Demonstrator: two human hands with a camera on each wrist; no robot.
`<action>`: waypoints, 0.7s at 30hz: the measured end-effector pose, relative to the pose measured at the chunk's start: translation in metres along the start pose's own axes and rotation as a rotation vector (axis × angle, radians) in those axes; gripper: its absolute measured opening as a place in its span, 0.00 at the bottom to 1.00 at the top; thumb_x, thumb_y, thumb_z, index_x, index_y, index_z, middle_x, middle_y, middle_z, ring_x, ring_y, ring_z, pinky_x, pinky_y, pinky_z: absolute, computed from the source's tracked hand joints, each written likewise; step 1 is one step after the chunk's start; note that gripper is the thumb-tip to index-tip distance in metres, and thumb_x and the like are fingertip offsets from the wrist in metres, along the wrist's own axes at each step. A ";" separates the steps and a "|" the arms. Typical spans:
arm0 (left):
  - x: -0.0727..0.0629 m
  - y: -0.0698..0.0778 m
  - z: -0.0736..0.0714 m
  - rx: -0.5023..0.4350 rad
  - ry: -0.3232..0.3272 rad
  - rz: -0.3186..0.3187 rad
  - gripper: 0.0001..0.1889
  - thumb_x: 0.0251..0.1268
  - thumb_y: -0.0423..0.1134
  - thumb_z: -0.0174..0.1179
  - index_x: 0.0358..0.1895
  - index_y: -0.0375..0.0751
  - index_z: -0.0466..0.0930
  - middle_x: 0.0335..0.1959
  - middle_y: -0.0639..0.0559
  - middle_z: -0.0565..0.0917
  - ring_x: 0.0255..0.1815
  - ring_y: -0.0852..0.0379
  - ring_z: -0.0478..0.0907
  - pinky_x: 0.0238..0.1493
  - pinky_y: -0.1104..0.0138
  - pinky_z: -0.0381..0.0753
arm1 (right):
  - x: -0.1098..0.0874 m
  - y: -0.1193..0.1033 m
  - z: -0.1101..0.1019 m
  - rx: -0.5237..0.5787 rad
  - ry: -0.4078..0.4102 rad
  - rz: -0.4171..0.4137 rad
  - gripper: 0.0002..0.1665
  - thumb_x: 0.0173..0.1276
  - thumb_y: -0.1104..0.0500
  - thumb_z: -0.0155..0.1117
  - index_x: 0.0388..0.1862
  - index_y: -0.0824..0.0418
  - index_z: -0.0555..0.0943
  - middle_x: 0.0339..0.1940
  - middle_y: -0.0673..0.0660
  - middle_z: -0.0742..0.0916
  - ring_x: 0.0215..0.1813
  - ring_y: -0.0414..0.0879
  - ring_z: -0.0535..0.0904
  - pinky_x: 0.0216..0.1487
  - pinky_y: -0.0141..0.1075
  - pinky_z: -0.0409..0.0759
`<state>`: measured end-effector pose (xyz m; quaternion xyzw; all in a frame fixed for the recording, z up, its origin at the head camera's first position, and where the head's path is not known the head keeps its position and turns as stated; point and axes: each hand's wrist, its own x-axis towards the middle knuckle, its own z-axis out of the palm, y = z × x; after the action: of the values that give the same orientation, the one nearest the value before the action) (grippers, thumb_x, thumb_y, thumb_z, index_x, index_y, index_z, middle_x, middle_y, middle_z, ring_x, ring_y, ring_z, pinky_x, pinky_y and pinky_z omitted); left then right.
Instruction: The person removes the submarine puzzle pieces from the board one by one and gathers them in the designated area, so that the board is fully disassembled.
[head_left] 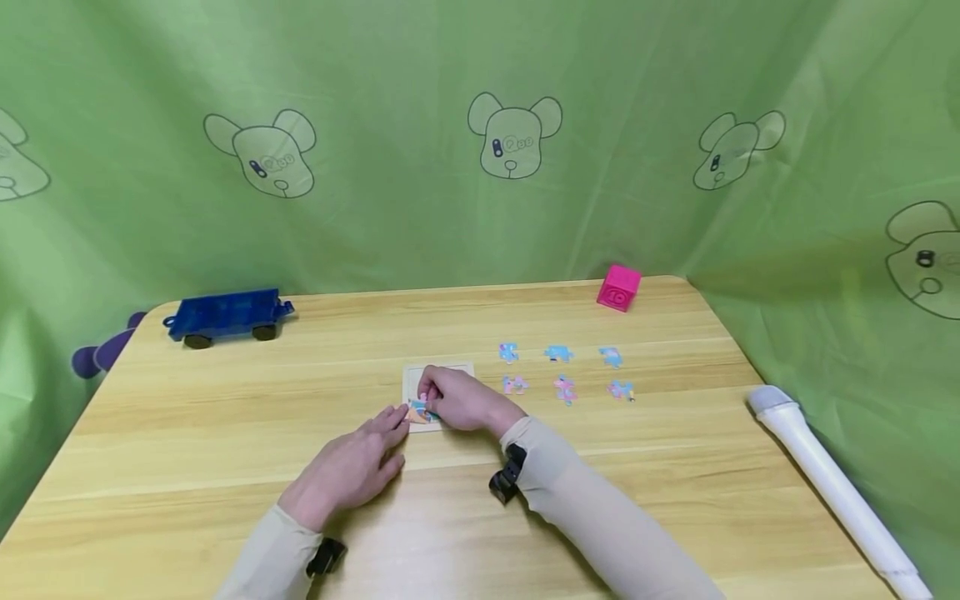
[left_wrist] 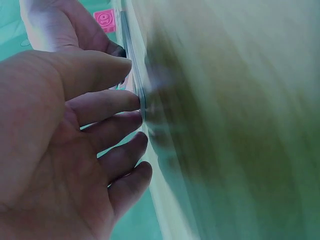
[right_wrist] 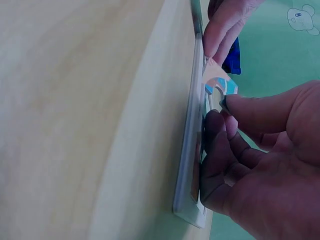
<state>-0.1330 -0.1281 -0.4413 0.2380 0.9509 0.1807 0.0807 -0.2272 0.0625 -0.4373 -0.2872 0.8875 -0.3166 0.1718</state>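
A small pale puzzle tray [head_left: 409,380] lies on the table, partly covered by both hands. My right hand [head_left: 467,402] is over it and pinches a small puzzle piece [right_wrist: 223,104] between thumb and fingers; most of that piece is hidden. Beside it, an orange-and-blue puzzle piece [right_wrist: 219,79] is tilted up at the tray's far end in the right wrist view. My left hand [head_left: 351,468] rests at the tray's left edge, fingers fairly straight, their tips right at the orange piece. Several loose blue-and-pink puzzle pieces [head_left: 558,353] lie in two rows to the right.
A dark blue toy wagon [head_left: 231,315] stands at the back left of the wooden table [head_left: 225,417]. Near the back right corner is a pink block [head_left: 619,288]. Along the right edge leans a long white tube [head_left: 832,483]. Green curtain [head_left: 390,225] hangs behind the table.
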 end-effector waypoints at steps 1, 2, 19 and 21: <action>0.000 0.000 0.000 0.003 0.003 0.002 0.25 0.72 0.39 0.57 0.68 0.30 0.70 0.74 0.41 0.62 0.74 0.44 0.58 0.69 0.50 0.63 | 0.000 0.001 0.000 0.008 -0.002 0.000 0.06 0.69 0.69 0.57 0.40 0.60 0.77 0.31 0.51 0.78 0.35 0.43 0.74 0.39 0.35 0.75; 0.000 0.000 0.000 0.007 0.005 0.004 0.25 0.72 0.39 0.57 0.68 0.30 0.70 0.74 0.41 0.62 0.74 0.44 0.58 0.69 0.50 0.63 | 0.000 0.001 0.000 0.016 -0.003 0.001 0.06 0.69 0.69 0.57 0.40 0.60 0.76 0.31 0.51 0.78 0.35 0.43 0.74 0.40 0.34 0.75; -0.001 -0.001 0.000 0.018 0.006 0.001 0.26 0.70 0.40 0.60 0.68 0.35 0.70 0.74 0.43 0.63 0.71 0.45 0.63 0.66 0.49 0.68 | -0.010 0.005 -0.007 0.183 -0.003 0.042 0.03 0.72 0.66 0.57 0.41 0.60 0.76 0.35 0.53 0.78 0.39 0.44 0.74 0.44 0.36 0.75; 0.000 -0.001 0.000 0.025 0.009 0.005 0.26 0.71 0.40 0.59 0.68 0.35 0.71 0.73 0.43 0.64 0.71 0.45 0.64 0.65 0.49 0.69 | -0.013 0.004 -0.011 0.208 -0.002 0.042 0.03 0.73 0.67 0.56 0.41 0.60 0.76 0.35 0.53 0.78 0.39 0.45 0.74 0.44 0.37 0.75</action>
<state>-0.1332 -0.1293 -0.4418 0.2404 0.9529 0.1700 0.0729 -0.2241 0.0780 -0.4305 -0.2495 0.8556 -0.4030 0.2081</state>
